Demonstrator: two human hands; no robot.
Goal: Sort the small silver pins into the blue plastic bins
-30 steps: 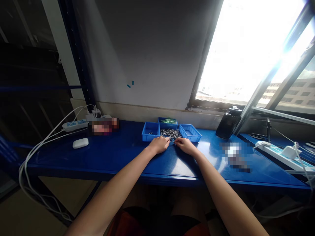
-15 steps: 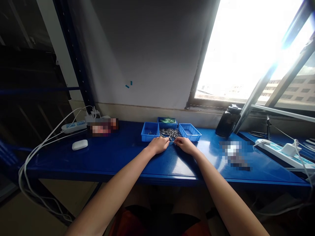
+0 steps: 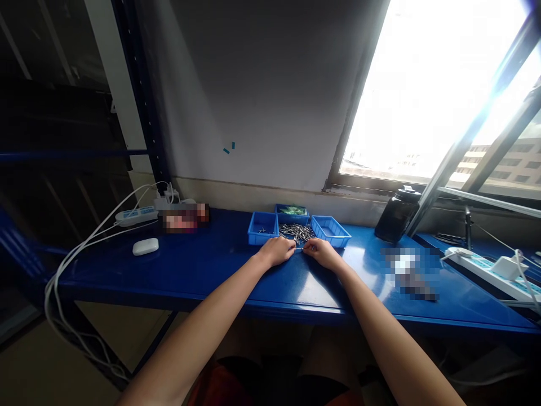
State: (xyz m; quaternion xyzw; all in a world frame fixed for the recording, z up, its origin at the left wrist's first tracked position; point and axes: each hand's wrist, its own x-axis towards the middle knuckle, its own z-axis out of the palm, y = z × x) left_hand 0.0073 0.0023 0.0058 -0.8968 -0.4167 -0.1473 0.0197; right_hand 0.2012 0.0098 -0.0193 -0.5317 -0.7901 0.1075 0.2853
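A heap of small silvery metal pins [image 3: 296, 231] lies on the blue bench [image 3: 203, 270] between two blue trays. My left hand [image 3: 278, 250] rests at the heap's near edge, fingers curled. My right hand [image 3: 322, 251] sits just right of it, fingertips pinched. A thin pin [image 3: 299, 247] spans between the two hands' fingertips. The left tray [image 3: 262, 228] holds a few small pieces. The right tray [image 3: 331, 230] looks almost bare.
A third blue tray [image 3: 291, 212] with green bits stands behind the heap. A dark jar [image 3: 396, 214] is at the right by the window. Power strips [image 3: 135, 214] [image 3: 486, 265], white cables and a white case [image 3: 145, 246] lie at the sides.
My hands have stayed at the pin heap, with only small finger movements. The camera has shifted slightly, so the whole scene sits a little more to the right.
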